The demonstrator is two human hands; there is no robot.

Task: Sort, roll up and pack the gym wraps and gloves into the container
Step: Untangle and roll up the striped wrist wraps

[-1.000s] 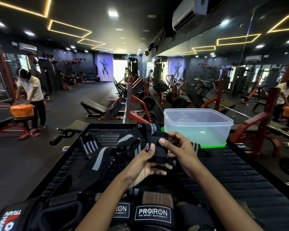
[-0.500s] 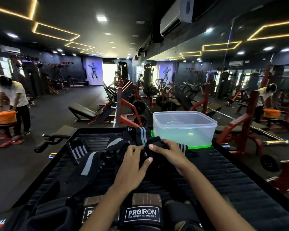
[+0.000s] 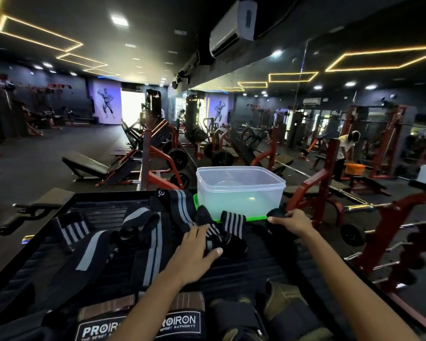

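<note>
— Surface?
— Black ribbed mat (image 3: 268, 264) in a raised frame, strewn with striped wraps (image 3: 143, 232) and, nearest, PROIRON gloves (image 3: 177, 323). Clear container (image 3: 240, 190) at the far edge, standing on a green lid (image 3: 231, 219).
— Hands?
— Left hand (image 3: 194, 252) flat on a striped wrap, fingers straight and slightly apart. Right hand (image 3: 293, 222) curled round a rolled black wrap (image 3: 277, 223), just beside the container's right corner (low, not inside).
— Room?
— Dim gym: red-framed machines (image 3: 158, 158), a wall mirror (image 3: 330, 114), yellow ceiling strips (image 3: 42, 35), an air conditioner (image 3: 231, 28) overhead.
</note>
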